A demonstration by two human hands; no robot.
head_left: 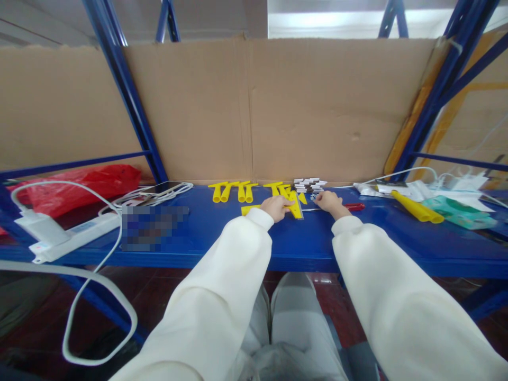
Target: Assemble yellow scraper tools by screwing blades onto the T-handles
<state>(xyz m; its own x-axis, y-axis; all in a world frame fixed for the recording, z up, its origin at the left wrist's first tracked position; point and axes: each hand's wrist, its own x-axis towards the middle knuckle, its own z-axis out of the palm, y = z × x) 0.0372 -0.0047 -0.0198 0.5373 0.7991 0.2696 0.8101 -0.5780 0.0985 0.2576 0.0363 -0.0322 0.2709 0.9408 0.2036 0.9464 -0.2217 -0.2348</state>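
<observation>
My left hand (275, 207) is closed around a yellow T-shaped scraper (296, 208) lying on its side, its round handle pointing left and a clear strip along its wide end. My right hand (328, 201) has its fingertips pinched together at a few small shiny pieces (313, 196), too small to name; whatever it grips is hidden. Beside and beneath that hand lies a screwdriver (354, 207) with a red handle, its thin shaft reaching left towards the scraper. Small yellow triangular pieces (302, 198) rest between the hands, and a stack of black-and-white blades or strips (308, 184) sits just behind.
Several more yellow scrapers (237, 191) stand in a row along the cardboard back wall (254, 111). A power strip (75, 238), cables and a red bag (85, 186) occupy the left. Yellow tubes (416, 206) and plastic packets (458, 210) lie right on the blue shelf (222, 241).
</observation>
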